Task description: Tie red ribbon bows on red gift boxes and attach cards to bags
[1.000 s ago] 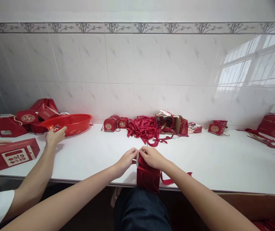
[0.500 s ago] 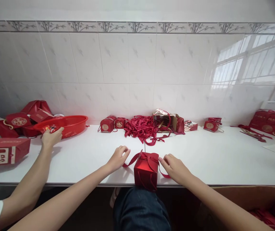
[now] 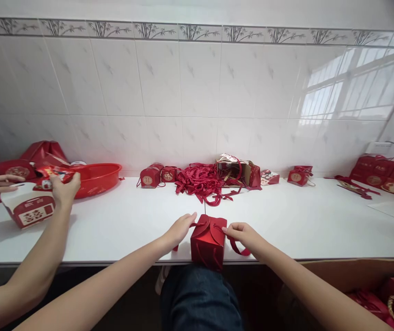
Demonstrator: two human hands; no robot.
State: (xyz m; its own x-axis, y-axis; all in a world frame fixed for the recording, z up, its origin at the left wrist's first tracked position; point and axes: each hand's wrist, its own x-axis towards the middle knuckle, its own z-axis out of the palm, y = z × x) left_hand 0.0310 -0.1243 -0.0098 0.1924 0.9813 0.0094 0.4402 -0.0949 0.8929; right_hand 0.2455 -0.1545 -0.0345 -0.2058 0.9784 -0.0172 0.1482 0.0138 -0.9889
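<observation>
A small shiny red gift box (image 3: pixel 208 242) stands at the near edge of the white counter (image 3: pixel 124 225), in front of my lap. A red ribbon (image 3: pixel 239 250) runs over its folded top and trails off to the right. My left hand (image 3: pixel 179 228) is at the box's upper left corner, fingers curled on the ribbon end there. My right hand (image 3: pixel 241 232) is at the upper right corner and pinches the ribbon between thumb and fingers. Both hands touch the box top.
At the left, another person's hands (image 3: pixel 64 187) hold red packets over an open white and red box (image 3: pixel 28 208), beside a red basin (image 3: pixel 97 177). Along the wall lie loose red ribbons (image 3: pixel 200 180), small red boxes (image 3: pixel 150 176), a cardboard box (image 3: pixel 243 169) and red bags (image 3: pixel 388 175).
My hands drew apart from the box, pulling the ribbon ends, then came back to its top corners. The other person's hand moved from the basin to an open box.
</observation>
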